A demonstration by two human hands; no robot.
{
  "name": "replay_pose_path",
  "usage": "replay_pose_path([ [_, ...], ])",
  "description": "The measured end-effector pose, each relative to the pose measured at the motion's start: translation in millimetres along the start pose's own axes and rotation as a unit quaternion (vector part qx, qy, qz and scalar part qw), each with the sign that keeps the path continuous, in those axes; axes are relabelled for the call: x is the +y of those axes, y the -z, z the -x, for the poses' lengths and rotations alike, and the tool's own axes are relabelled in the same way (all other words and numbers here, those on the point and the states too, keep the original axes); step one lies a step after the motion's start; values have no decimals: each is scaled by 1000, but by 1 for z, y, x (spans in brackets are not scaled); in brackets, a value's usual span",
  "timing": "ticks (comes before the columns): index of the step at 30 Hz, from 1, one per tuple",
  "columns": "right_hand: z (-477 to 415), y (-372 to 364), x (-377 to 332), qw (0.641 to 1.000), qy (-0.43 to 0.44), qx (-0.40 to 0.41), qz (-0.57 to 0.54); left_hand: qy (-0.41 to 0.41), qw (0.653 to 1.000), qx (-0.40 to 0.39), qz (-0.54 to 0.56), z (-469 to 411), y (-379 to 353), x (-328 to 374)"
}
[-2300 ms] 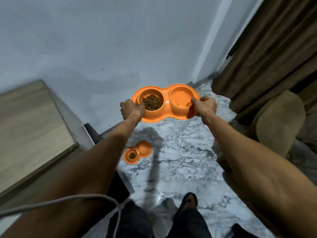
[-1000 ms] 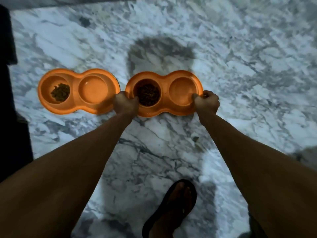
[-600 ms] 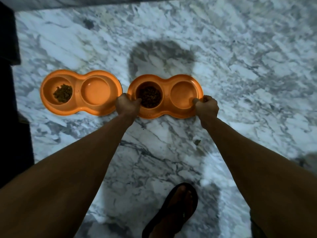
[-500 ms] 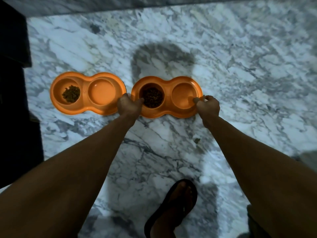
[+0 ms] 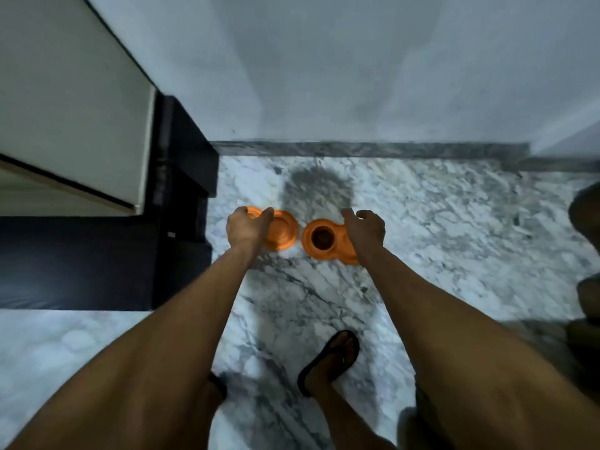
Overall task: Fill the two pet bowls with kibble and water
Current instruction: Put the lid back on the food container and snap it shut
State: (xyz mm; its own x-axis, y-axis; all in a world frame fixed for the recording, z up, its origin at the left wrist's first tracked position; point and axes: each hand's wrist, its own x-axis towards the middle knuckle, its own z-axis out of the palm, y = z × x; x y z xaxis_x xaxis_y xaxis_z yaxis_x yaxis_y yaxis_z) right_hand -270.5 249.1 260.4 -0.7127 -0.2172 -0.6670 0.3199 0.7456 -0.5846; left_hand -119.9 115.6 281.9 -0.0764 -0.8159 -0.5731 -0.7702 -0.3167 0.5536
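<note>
Head camera, looking down: a person stands over two orange pet feeders on a white-and-grey marble floor [image 5: 454, 241], both bare arms stretched forward. At centre frame the left hand [image 5: 248, 227] hangs in front of the left double bowl [image 5: 283, 234] and hides its left well. Its grip is slack, fingers loosely curled and thumb apart, with nothing held. The right hand [image 5: 365, 227] shows the same relaxed, empty grip and covers the right well of the right double bowl [image 5: 336, 250]. From this angle it cannot be told whether either hand touches the plastic. Dark kibble [image 5: 321, 237] sits in the exposed left well of the right double bowl. The exposed right well of the left double bowl shows only orange, and motion blur makes it impossible to say whether it holds water. The two feeders lie side by side, a narrow strip of floor between them, near the foot of a grey wall [image 5: 357, 60] edged by a dark stone skirting [image 5: 357, 149]. The person's shadow [image 5: 316, 186] falls on the floor just beyond the bowls. A pale cabinet [image 5: 65, 108] fills the upper left of the frame above a black plinth [image 5: 183, 177], which stands just left of the left double bowl. At lower centre a foot in a black sandal [image 5: 329, 360] rests on the marble, and a brown, blurred shape [image 5: 587, 209] cuts into the right edge.
</note>
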Motion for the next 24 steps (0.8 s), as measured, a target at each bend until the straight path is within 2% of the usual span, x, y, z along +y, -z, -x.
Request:
replay_pose_path([
  [4, 104, -1, -81, 998, 53, -22, -8, -34, 999, 22, 29, 55, 113, 42],
  [10, 245, -49, -169, 991, 126, -34, -23, -79, 990, 67, 92, 99, 279, 47],
  [18, 414, -170, -254, 971, 228, -61, -18, -123, 977, 130, 114, 103, 500, -14],
  [24, 496, -262, -313, 954, 281, -107, -10, -121, 966, 187, 130, 85, 626, -57],
])
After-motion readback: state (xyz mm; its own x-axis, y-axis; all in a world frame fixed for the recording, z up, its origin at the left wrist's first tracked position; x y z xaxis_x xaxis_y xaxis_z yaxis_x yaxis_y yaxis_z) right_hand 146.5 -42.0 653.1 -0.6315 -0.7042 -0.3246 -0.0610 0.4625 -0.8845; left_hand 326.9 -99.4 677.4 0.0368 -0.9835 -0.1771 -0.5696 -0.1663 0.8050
